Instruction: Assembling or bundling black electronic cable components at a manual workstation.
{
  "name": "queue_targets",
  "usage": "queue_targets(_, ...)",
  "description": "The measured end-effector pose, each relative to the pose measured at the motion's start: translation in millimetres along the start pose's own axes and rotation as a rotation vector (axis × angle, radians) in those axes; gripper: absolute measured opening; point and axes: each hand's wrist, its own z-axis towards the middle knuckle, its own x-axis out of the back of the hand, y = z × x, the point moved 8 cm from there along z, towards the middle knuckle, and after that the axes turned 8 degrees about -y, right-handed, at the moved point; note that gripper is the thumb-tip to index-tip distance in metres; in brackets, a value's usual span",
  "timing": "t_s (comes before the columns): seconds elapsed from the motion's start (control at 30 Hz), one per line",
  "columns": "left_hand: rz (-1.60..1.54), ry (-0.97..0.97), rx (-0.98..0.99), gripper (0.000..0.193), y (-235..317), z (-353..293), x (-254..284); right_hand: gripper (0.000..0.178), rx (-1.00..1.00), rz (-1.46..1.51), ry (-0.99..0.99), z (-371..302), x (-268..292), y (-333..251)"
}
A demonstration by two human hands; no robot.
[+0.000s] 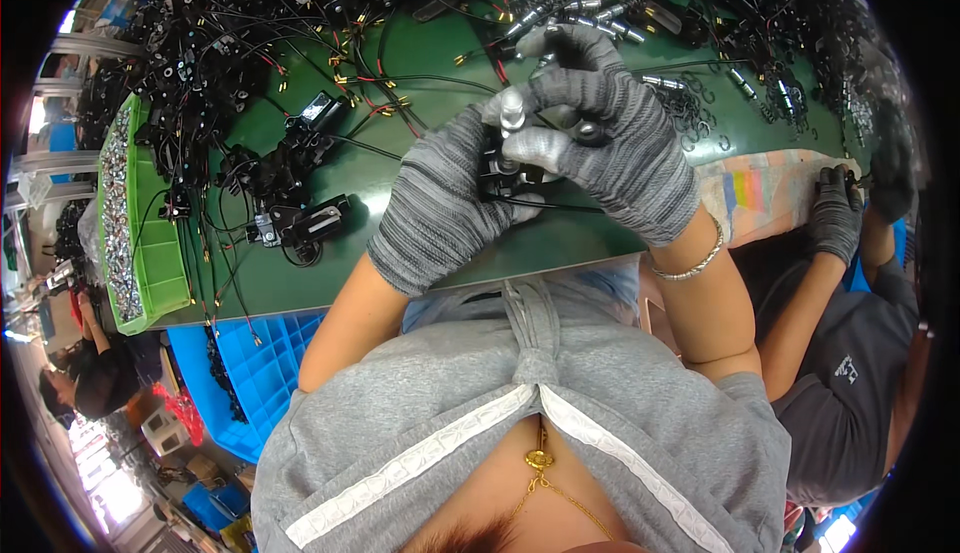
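Both of my hands wear grey striped knit gloves and meet over the green table. My left hand is closed around a small black part, mostly hidden by the fingers. A black cable runs from it to the right, under my other hand. A shiny silver cylinder stands up at that black part, and the thumb and forefinger of my right hand close on it. Left of my hands lie black cabled assemblies with metal inserts.
Tangled black cabled parts heap along the far side. Silver cylinders and ring clips lie at the back right. A green bin of small metal pieces stands left, above a blue crate. At right is a co-worker's gloved hand.
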Motion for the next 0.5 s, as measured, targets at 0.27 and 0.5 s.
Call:
queue_targets(0.27, -0.146, 0.001, 0.005, 0.079, -5.2, 0.2, -4.6, 0.034, 0.106, -0.253, 0.013, -10.9, -4.9, -9.7)
queue_targets(0.5, -0.642, -0.010, -0.001, 0.089, -31.3, -6.0, -28.4, 0.034, 0.088, -0.261, 0.107, -13.1, -1.4, -2.5)
